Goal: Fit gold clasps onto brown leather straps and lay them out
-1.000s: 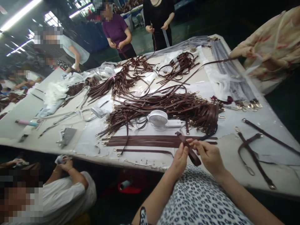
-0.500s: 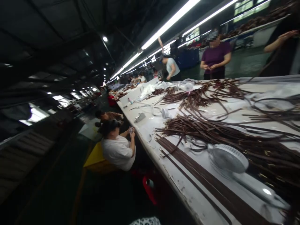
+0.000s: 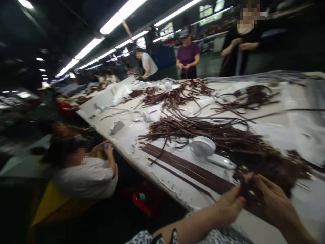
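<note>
At the lower right, my left hand point(image 3: 230, 205) is closed around a bunched part of a dark brown strap point(image 3: 245, 189). Facing it, my right hand point(image 3: 273, 200) pinches the same dark brown piece from the other side; motion blurs its fingers. Just beyond both hands lies a thick heap of brown straps point(image 3: 243, 145) with small gold-coloured buckles. A row of flat straps point(image 3: 182, 159) runs along the table and passes behind my left hand.
A white handheld fan point(image 3: 203, 145) lies on the long white table point(image 3: 167, 189). A grey metal block point(image 3: 117, 127) sits near its edge. One co-worker in a white shirt point(image 3: 88, 178) sits at left; others point(image 3: 188, 56) stand across the table. More straps point(image 3: 250, 96) lie farther back.
The view has swung to the right, so the table and co-workers sit farther left. Both my hands, holding the brown strap, have come into view at the lower right.
</note>
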`<state>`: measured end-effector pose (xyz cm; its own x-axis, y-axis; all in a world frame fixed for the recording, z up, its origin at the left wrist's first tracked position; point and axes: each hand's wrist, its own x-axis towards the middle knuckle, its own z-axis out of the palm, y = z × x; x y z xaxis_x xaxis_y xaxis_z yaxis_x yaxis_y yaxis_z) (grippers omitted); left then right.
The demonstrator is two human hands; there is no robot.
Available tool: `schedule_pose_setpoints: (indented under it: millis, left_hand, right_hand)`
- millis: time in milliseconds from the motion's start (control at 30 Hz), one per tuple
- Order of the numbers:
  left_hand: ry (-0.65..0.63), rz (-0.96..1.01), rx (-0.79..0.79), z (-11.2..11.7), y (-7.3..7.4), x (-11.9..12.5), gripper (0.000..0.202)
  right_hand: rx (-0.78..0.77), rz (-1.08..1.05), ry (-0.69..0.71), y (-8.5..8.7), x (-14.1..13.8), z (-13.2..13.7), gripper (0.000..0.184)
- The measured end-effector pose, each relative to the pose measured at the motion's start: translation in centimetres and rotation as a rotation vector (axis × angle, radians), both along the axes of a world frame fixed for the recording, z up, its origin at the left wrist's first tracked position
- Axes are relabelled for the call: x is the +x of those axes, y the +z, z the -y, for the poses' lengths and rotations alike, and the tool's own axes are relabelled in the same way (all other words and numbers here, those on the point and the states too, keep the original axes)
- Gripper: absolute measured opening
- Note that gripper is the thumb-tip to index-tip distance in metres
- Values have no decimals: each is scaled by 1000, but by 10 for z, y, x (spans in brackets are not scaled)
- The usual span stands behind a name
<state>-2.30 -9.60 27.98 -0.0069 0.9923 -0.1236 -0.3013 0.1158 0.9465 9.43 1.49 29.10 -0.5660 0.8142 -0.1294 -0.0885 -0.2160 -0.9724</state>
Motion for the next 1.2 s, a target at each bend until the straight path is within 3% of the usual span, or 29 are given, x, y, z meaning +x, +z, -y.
schedule_pose_setpoints:
  millis: [100, 200, 367, 500, 700, 900, 1067, 1200]
  left_hand:
    - [138, 348, -56, -21, -1, -2, 65]
    - [207, 511, -135, -35, -4, -6, 64]
    - [305, 752, -345, -34, -9, -9, 54]
    - [270, 679, -259, -30, -7, -8, 56]
    - [365, 532, -172, -27, -5, -10, 48]
    - [317, 378, -126, -21, -7, -14, 51]
    - [280, 375, -117, -20, -11, -15, 46]
    - [251, 429, -92, -22, -15, -11, 46]
  right_hand:
    - [-91, -83, -189, 12, 7, 11, 42]
    - [-42, -136, -180, 18, 1, 17, 48]
    - [7, -194, -179, 19, 6, 29, 54]
    - [11, -65, -217, 9, 16, 35, 49]
    - [297, 129, -212, 6, 18, 42, 48]
    - [439, 222, -275, 12, 8, 47, 44]
    - [635, 258, -298, 7, 7, 50, 38]
    - [581, 166, -243, -4, 7, 52, 33]
